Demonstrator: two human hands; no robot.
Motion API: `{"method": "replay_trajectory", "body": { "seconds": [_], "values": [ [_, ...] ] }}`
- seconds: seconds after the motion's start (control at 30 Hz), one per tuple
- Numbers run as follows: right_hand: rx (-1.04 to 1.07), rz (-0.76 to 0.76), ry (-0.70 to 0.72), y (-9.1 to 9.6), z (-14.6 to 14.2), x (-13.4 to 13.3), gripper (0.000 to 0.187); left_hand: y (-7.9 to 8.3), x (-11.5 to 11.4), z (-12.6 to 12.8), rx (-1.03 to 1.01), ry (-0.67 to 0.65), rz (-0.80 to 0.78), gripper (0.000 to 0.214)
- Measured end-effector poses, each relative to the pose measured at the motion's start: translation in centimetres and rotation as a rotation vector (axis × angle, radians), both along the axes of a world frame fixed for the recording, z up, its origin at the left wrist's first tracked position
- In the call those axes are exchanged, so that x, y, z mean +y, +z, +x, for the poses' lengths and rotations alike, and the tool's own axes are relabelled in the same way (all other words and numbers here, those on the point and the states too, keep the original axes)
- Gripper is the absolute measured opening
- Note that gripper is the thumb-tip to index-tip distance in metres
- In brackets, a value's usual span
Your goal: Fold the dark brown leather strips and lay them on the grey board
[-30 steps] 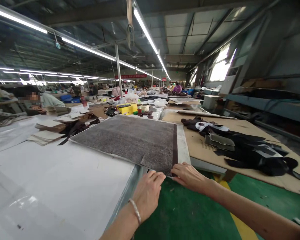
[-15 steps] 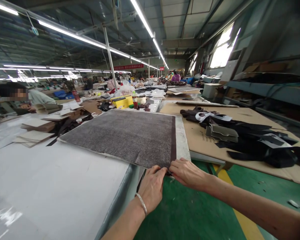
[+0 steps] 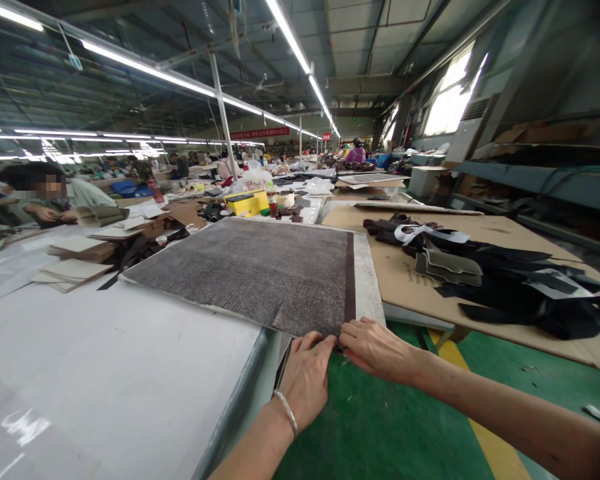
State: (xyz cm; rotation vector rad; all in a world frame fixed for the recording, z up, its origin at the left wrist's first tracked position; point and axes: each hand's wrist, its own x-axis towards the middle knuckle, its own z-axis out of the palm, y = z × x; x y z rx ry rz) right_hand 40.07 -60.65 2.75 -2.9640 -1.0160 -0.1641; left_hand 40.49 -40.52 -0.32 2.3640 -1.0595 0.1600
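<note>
A wide, speckled dark grey-brown sheet [image 3: 250, 267] lies flat on a pale board [image 3: 369, 287], with a plain dark strip [image 3: 350, 277] along its right side. At the near right corner, my left hand [image 3: 307, 370] has its fingers curled over the sheet's front edge. Close against it, my right hand [image 3: 373, 343] pinches the end of the dark strip at the same corner. The fingertips of both hands almost meet there, and what lies right under them is partly hidden. A bracelet [image 3: 286, 412] circles my left wrist.
To the left is a white tabletop [image 3: 120, 380] with stacked pale pieces [image 3: 75, 273]. A cardboard-topped table [image 3: 500, 233] on the right bears black strips [image 3: 555, 320] and folded olive pieces [image 3: 447, 267]. Behind the sheet stands a yellow box [image 3: 247, 203]. A co-worker [image 3: 55, 190] sits at far left.
The view has shifted slightly, so the surroundings sit a little further right. Both hands stay at the sheet's corner with nearly the same grip.
</note>
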Motion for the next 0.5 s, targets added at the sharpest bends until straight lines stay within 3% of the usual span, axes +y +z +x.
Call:
{"method": "replay_trajectory", "body": {
  "seconds": [0.2,0.33,0.5],
  "values": [
    [0.093,0.168,-0.097,0.2,0.3,0.1,0.013,0.0,0.1,-0.1,-0.008,0.002,0.003,0.053],
    [0.183,0.364,-0.255,0.0,0.8,-0.3,0.015,0.0,0.1,-0.2,-0.017,0.001,0.012,0.055],
    [0.268,0.627,-0.463,-1.7,1.9,-1.6,0.011,0.0,-0.2,-0.4,-0.039,-0.006,0.028,0.054]
  ]
}}
